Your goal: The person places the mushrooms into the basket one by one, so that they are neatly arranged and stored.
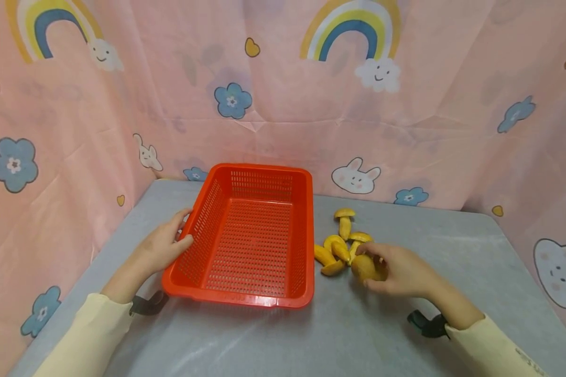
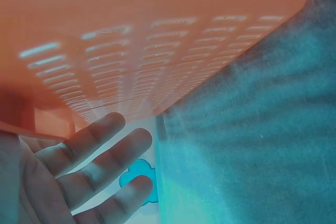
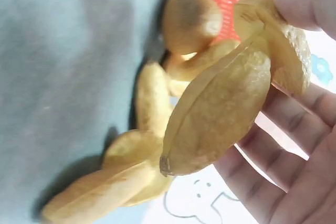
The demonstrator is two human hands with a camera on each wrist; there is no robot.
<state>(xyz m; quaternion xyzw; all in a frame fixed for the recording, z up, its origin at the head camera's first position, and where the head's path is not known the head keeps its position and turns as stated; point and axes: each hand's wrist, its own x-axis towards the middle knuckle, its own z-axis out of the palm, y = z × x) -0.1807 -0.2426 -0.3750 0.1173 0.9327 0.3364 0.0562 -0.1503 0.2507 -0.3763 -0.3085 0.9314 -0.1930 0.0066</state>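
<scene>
A red plastic basket [image 1: 252, 301] with slotted walls stands on the table. My left hand [image 1: 162, 243] holds its left rim, the thumb on top and the other fingers outside; in the left wrist view those fingers [image 2: 113, 161] extend below the rim and the thumb is hidden. To the basket's right, my right hand [image 1: 401, 269] grips a yellow-brown mushroom [image 3: 226, 108] between thumb and fingers. Beside that hand lie several more yellow mushrooms, among them an upper one [image 1: 345, 225] and one near the basket wall [image 1: 330, 262].
A grey-blue cloth covers the table [image 1: 443, 246]. Behind and at the sides hangs a pink curtain [image 1: 283, 136] printed with rainbows, flowers and rabbits. Dark straps [image 1: 426, 323] sit around both wrists.
</scene>
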